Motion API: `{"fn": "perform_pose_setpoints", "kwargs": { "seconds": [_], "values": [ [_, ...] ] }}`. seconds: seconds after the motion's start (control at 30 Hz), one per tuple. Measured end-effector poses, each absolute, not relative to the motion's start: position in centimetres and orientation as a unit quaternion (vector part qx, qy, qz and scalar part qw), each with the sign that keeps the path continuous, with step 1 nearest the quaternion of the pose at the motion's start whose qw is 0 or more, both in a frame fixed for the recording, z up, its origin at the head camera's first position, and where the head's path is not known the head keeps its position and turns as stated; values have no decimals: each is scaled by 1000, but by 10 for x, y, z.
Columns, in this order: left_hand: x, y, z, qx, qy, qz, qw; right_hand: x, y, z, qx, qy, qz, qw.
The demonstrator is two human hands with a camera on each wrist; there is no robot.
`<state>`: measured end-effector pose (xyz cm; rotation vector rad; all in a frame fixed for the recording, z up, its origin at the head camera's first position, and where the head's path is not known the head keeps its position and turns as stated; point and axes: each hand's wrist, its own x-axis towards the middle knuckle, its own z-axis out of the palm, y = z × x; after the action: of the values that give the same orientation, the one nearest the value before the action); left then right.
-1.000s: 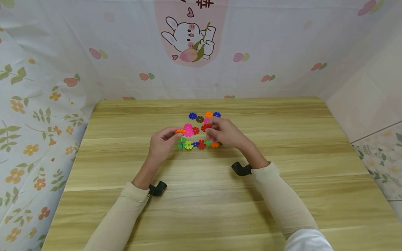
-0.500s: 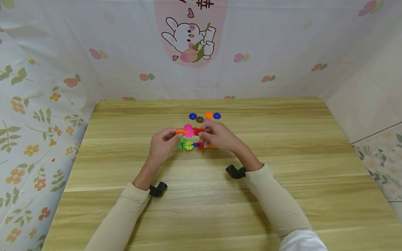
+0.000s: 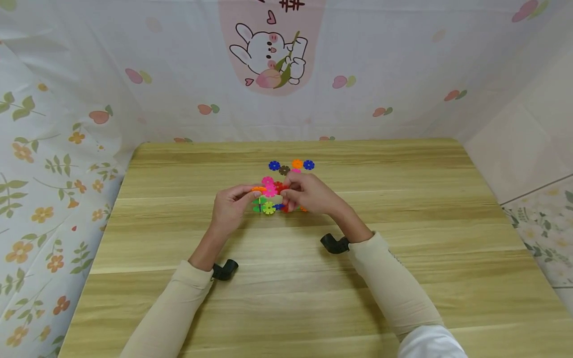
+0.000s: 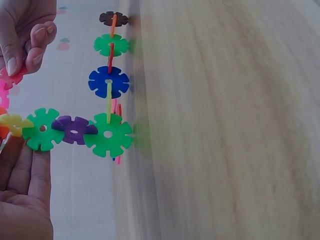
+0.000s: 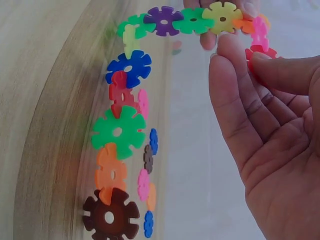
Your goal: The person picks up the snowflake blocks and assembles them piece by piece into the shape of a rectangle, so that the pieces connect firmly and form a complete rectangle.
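Several slotted plastic snowflake discs join into a chain. Its lower row runs along the table, from a green disc (image 5: 119, 132) to a brown disc (image 5: 111, 214). A column with a purple disc (image 4: 74, 130) rises from one end to the left hand. That left hand (image 3: 229, 208) grips the chain's top by the orange disc (image 3: 258, 189); a yellow disc (image 5: 223, 18) is beside its fingers. A pink disc (image 3: 270, 191) sticks out rightward from the orange one. The right hand (image 3: 311, 193) pinches a red disc (image 5: 260, 53) between thumb and fingers, against the pink disc's edge.
Behind the hands, loose discs lie on the wooden table (image 3: 286, 288), among them a blue disc (image 3: 274, 165), a brown disc (image 3: 284, 170) and an orange disc (image 3: 297, 164). A patterned cloth (image 3: 380, 59) hangs along the table's back edge.
The right hand has moved left with the red disc, bringing it up to the pink disc. The left hand stays nearly in place, still gripping the chain.
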<state>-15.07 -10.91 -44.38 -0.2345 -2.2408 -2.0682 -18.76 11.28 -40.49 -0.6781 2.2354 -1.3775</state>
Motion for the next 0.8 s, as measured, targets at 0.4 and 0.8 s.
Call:
{"fn": "perform_pose_setpoints", "kwargs": {
  "seconds": [0.4, 0.8],
  "values": [
    [-150, -110, -442, -96, -746, -658, 43, -185, 108, -400, -281, 855, -399, 175],
    [-150, -112, -440, -90, -750, -654, 40, -187, 109, -401, -260, 852, -415, 184]
  ]
}}
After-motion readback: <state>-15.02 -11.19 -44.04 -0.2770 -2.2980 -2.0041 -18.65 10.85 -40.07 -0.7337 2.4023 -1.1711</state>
